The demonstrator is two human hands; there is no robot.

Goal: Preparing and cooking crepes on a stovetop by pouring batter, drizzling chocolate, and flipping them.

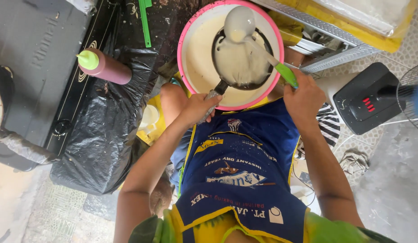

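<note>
My left hand [197,109] grips the metal handle of a small dark pan [240,60], held over a pink-rimmed basin [184,40] of pale batter. Batter coats most of the pan's inside. My right hand [303,96] holds the green handle of a ladle [238,22], whose batter-covered bowl hangs over the pan's far edge. The basin rests against my knees, above a blue apron [240,166] with yellow trim.
A squeeze bottle [105,66] with a green cap lies on black plastic sheeting [105,135] to the left, beside a dark stove top [38,58]. A green spatula [146,22] lies behind it. A fan base [366,99] stands on the tiled floor at right.
</note>
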